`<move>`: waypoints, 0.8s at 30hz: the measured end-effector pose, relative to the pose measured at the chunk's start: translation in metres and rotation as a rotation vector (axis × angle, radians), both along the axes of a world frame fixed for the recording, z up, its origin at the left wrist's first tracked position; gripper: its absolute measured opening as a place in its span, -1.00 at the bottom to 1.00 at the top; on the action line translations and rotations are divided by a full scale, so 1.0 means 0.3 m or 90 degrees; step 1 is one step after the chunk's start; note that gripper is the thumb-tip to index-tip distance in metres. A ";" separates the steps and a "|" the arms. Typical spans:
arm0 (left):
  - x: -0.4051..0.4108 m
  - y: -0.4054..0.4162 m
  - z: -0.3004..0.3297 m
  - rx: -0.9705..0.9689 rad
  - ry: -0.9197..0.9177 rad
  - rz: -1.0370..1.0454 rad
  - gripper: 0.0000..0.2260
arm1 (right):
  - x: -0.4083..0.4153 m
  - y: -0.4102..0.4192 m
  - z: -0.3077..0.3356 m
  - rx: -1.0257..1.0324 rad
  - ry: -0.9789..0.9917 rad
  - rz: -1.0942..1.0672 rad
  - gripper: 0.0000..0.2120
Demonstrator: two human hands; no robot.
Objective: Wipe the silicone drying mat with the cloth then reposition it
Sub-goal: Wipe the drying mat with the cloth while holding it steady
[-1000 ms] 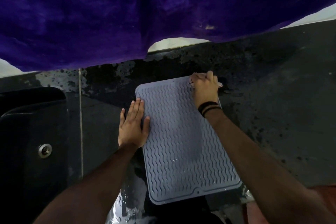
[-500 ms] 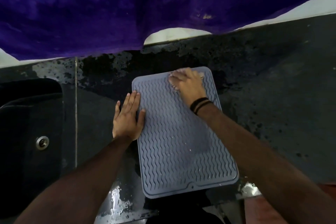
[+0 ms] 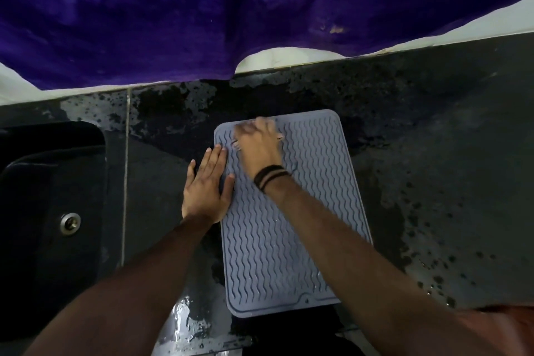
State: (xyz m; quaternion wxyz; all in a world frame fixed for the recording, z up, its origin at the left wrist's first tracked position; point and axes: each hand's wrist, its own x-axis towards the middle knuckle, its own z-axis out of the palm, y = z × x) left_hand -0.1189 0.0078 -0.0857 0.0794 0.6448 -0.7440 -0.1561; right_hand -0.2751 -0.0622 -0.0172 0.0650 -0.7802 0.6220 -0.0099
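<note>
The right hand (image 3: 257,144) presses down at the far left corner of the mat (image 3: 306,211), fingers curled together over a pale cloth (image 3: 245,126) that shows only as a blurred patch at the fingertips; the grip looks closed on it, though the blur hides the detail. A dark band (image 3: 271,176) circles the right wrist. Just beside it, the left hand (image 3: 206,188) lies flat with fingers straight and together, no grip at all, its palm over the mat's left edge and its outer side on the tabletop (image 3: 433,167).

The grey mat with wavy ridges lies flat on the dark tabletop, its long side running away from the person and tilted slightly left at the far end. Its near edge sits at the tabletop's front edge. The tabletop is wet in patches around the mat. A dark sink (image 3: 43,211) with a metal drain (image 3: 70,223) lies well to the left. A purple fabric (image 3: 202,9) hangs across the top of the view.
</note>
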 end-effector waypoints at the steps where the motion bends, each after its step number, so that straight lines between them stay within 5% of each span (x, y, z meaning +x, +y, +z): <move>1: 0.000 0.000 0.000 -0.001 -0.004 0.002 -0.44 | 0.034 0.007 -0.006 -0.005 0.004 0.033 -0.64; 7: -0.004 0.004 0.005 -0.004 0.013 0.007 -0.43 | -0.295 -0.015 -0.052 -0.023 0.009 0.072 -0.61; 13: -0.004 0.005 0.008 -0.006 0.017 0.002 -0.43 | -0.581 -0.008 -0.018 -0.054 0.077 -0.088 -0.64; 17: -0.001 0.005 -0.002 -0.010 0.016 0.001 -0.43 | -0.419 -0.026 0.001 -0.057 0.011 -0.134 -0.66; 20: 0.000 0.003 -0.002 -0.006 0.011 -0.004 -0.43 | -0.175 -0.022 -0.001 -0.056 -0.051 -0.005 -0.62; 24: 0.000 0.003 0.001 -0.004 0.006 0.001 -0.44 | -0.046 -0.014 -0.049 -0.045 0.038 0.098 -0.58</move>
